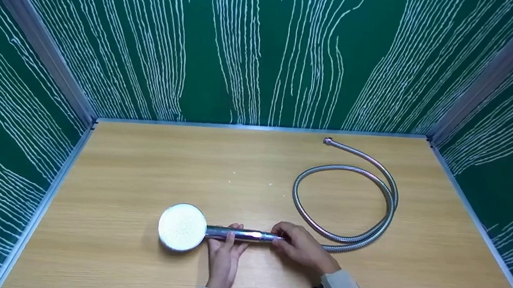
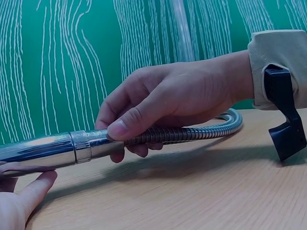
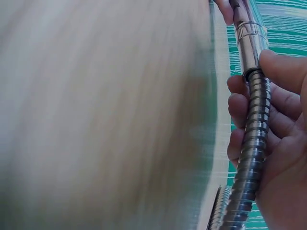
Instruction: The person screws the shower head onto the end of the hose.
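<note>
A chrome hand shower (image 1: 182,227) with a round white face lies level near the front, its face up and its handle (image 1: 248,235) pointing right. My left hand (image 1: 224,262) grips the handle from below, thumb on top. My right hand (image 1: 302,246) pinches the smooth chrome connector (image 3: 248,55) at the end of the ribbed metal shower hose (image 1: 347,167). In the left wrist view the connector meets the handle's end in one straight line, with a ringed collar (image 2: 82,146) between them. Some right fingertips curl under the hose.
The hose loops once on the wooden table (image 1: 120,164) at the right, its free end (image 1: 328,141) near the back edge. Small white specks (image 1: 270,184) lie mid-table. Green panels (image 1: 273,62) with white wavy lines enclose the back and sides.
</note>
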Available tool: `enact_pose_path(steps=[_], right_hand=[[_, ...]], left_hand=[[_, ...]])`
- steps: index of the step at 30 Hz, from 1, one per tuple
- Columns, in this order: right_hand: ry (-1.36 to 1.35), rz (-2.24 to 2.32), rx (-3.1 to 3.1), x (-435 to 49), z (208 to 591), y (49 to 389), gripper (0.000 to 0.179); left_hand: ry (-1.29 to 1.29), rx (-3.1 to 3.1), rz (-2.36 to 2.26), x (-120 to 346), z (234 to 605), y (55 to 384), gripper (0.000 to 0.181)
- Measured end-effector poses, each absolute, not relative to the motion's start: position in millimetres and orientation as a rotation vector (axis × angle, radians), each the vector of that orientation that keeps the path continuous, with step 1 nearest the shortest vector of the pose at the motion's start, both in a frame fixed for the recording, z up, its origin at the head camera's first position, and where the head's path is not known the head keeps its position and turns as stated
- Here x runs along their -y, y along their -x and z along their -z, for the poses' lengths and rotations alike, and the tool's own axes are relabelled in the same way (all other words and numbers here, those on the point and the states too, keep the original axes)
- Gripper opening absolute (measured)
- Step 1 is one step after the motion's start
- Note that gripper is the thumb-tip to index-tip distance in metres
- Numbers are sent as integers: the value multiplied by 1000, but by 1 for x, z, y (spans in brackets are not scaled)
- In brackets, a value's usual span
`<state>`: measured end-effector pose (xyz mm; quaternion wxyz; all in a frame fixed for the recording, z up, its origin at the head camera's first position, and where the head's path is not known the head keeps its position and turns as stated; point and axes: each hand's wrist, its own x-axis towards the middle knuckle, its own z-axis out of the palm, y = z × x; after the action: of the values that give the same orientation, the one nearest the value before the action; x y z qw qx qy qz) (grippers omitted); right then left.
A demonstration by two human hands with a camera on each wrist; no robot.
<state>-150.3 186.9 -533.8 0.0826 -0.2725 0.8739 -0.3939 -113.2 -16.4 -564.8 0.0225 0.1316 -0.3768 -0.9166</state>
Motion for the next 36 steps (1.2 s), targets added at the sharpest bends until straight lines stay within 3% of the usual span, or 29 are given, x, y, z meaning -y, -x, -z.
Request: enact_pose_path(steps=[10, 24, 36], right_hand=[[835, 1155, -2655, -186, 532, 150, 23], [839, 1166, -2654, -185, 531, 151, 12], [798, 1146, -2624, -185, 531, 151, 15]], left_hand=[[-405, 1144, 2851, 16, 564, 112, 52], [-387, 1146, 2842, 18, 563, 113, 44], [-397, 1165, 2833, 17, 561, 110, 45]])
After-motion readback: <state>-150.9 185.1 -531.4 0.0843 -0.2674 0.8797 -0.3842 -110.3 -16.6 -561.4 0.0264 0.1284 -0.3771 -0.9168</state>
